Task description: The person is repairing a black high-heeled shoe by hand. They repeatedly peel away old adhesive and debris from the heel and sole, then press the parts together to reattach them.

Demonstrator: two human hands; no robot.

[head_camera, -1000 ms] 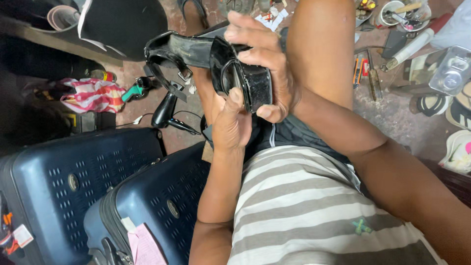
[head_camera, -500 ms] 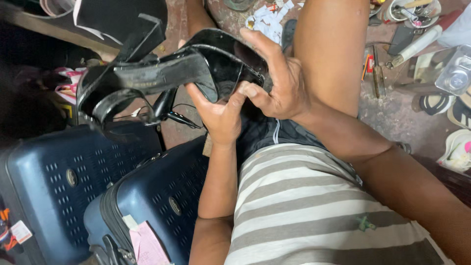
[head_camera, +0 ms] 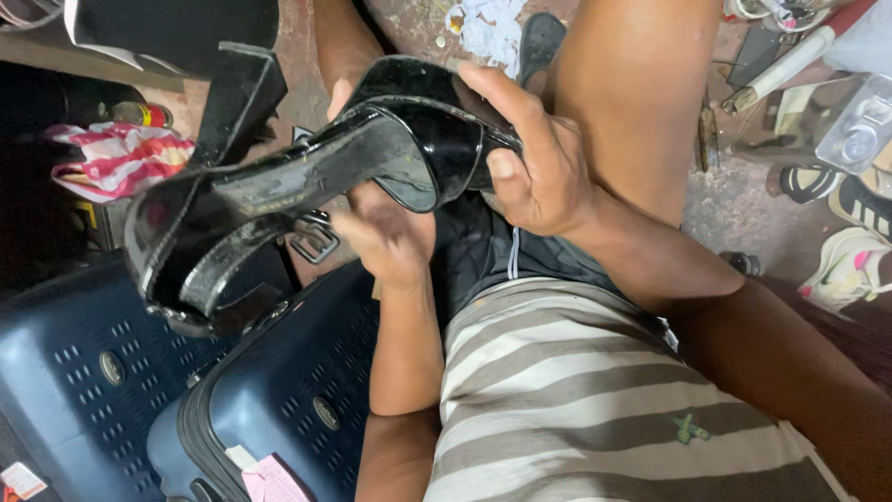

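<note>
Presently, the right hand [head_camera: 544,177] is gripping the black high-heeled sandal [head_camera: 307,177] by its toe strap, fingers closed. The left hand [head_camera: 386,237] is supporting the sole from beneath, loosely curled.

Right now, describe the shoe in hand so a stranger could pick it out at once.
Above the blue suitcases, both hands meet at one shoe. The right hand grips the toe of a glossy black high-heeled sandal. Unlike the pale sandals on the floor, it is raised and strappy.
</note>
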